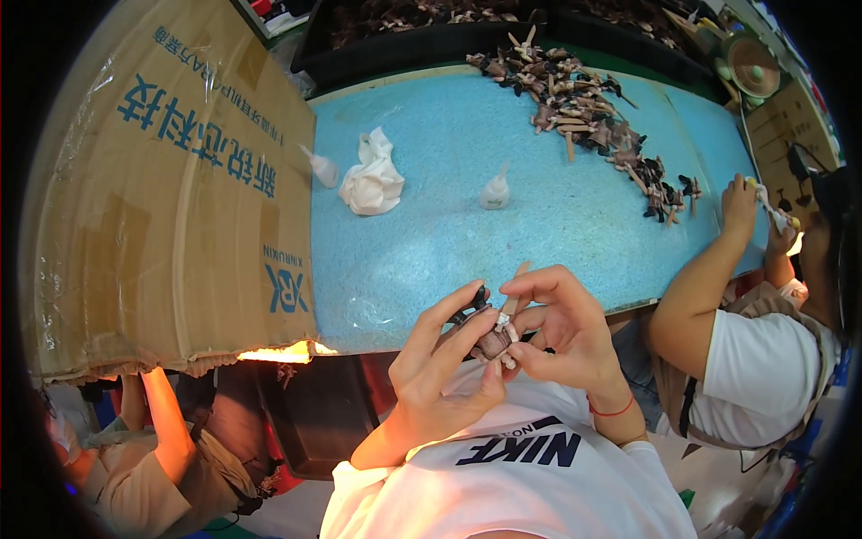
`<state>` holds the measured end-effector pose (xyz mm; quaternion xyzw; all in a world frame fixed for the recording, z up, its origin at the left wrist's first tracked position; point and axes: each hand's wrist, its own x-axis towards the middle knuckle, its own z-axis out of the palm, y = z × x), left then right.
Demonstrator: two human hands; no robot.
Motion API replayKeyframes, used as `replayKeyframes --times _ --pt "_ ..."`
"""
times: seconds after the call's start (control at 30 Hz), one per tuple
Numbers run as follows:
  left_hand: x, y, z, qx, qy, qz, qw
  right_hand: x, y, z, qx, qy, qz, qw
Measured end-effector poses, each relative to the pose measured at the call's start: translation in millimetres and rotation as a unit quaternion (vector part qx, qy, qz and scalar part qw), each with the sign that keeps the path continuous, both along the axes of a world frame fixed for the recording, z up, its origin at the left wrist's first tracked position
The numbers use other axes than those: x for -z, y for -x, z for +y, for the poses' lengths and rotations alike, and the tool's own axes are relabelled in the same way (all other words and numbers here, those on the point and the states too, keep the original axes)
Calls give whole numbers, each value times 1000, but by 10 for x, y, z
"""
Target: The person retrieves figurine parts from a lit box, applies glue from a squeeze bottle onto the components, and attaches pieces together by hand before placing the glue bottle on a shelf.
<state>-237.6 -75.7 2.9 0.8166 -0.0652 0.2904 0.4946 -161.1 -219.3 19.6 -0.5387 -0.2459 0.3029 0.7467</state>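
Observation:
Close to my body, at the table's near edge, both hands hold a small brown and black doll-like figure (495,343). My left hand (437,359) grips its dark end and brown body between thumb and fingers. My right hand (575,337) pinches its pale end with the fingertips. A flat wooden stick (514,296) stands up at the right fingers; whether it is fixed to the figure I cannot tell. The fingers partly hide the figure's shape.
A blue tabletop (413,260) lies ahead, with a small white squeeze bottle (495,191), another bottle (321,168), crumpled white tissue (373,175) and a pile of similar figures (584,112). A large cardboard box (171,225) stands left. Co-workers sit on both sides; black bins (404,40) are behind.

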Motion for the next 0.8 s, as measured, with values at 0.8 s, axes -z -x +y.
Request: replayKeyframes --times 0.8 --pt "210 -9 -34 250 749 178 587 105 40 -153 215 121 -342 907"
